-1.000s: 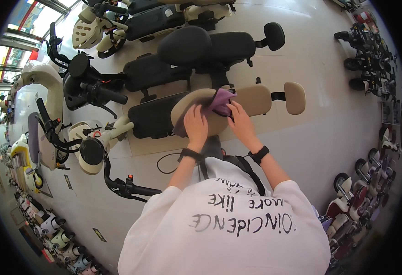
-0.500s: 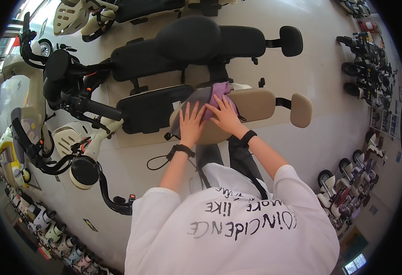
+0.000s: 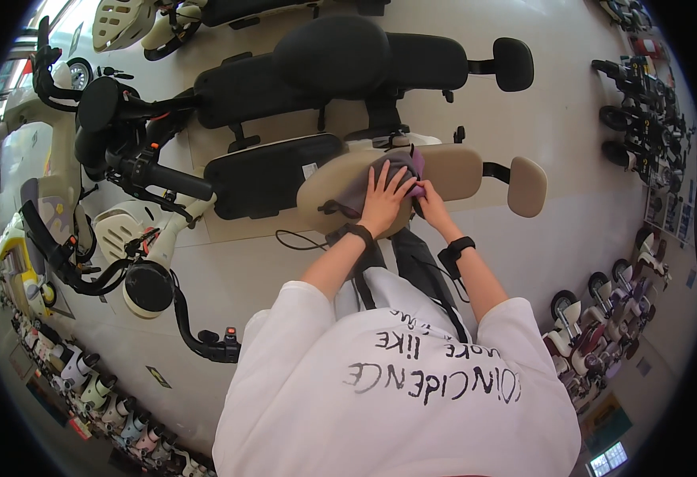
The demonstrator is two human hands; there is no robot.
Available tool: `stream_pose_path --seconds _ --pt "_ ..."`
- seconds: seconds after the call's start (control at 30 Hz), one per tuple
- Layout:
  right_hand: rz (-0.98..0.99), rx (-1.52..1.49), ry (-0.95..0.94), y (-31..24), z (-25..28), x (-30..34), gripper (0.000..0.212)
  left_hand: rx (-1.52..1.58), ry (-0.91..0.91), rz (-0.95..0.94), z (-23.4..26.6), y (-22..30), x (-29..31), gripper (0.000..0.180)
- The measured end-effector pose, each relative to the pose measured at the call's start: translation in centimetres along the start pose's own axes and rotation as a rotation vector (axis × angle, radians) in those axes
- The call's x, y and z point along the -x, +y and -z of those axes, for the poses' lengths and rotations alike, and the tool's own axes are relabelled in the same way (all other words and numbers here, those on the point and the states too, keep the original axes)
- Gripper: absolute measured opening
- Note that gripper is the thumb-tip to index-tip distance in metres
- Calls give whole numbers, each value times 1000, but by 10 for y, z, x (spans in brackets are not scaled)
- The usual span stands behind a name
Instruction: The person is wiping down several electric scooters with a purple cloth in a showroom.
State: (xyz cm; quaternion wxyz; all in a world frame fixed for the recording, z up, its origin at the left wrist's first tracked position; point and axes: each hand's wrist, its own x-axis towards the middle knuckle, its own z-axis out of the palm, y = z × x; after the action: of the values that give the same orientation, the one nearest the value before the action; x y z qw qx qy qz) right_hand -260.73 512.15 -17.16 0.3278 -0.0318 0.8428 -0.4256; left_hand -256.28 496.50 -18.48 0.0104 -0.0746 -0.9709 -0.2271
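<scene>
A grey and purple cloth (image 3: 354, 195) with dark cords at its edges lies bunched on the tan seat (image 3: 314, 208) of a light-coloured scooter. Its exact kind I cannot make out. My left hand (image 3: 386, 197) rests flat on the grey part, fingers spread and pointing away from me. Just to its right, my right hand (image 3: 434, 208) pinches the purple edge of the cloth. Part of the cloth is hidden under the left hand. Both wrists wear black bands, with a thin black cable looping out beside the left one.
Right of the hands are the rear seat (image 3: 453, 172) and tan backrest (image 3: 527, 187). A black footboard (image 3: 273, 176) lies to the left, before the handlebar (image 3: 185, 330). A black scooter (image 3: 333, 60) stands just beyond. More scooters line both sides.
My left hand has slid right across the cloth. My right hand has gone from lying spread to pinching the purple edge. The cloth is more gathered, with less purple showing.
</scene>
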Motion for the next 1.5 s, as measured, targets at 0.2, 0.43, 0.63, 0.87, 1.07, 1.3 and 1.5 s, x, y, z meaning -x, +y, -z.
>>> stream_pose_path --seconds 0.2,0.43,0.63,0.87,1.07,1.3,1.5 --pt "-5 261 -275 36 -16 74 24 -5 -226 -480 -18 2 64 48" --pt "33 284 152 -15 -27 61 20 -6 -162 -292 20 -38 29 48" --pt "294 253 308 -53 -37 8 24 -79 -92 -124 34 -59 -3 50" --pt "412 557 216 -86 -54 -35 29 25 -43 266 40 -96 15 42" --pt "426 894 235 -57 -61 -1 29 -168 -61 62 40 -66 63 52" --pt "269 863 -68 -27 -68 59 17 -149 -305 -167 22 -38 109 48" --pt "260 881 -231 -13 -69 70 18 -157 -314 -494 13 -53 118 40"
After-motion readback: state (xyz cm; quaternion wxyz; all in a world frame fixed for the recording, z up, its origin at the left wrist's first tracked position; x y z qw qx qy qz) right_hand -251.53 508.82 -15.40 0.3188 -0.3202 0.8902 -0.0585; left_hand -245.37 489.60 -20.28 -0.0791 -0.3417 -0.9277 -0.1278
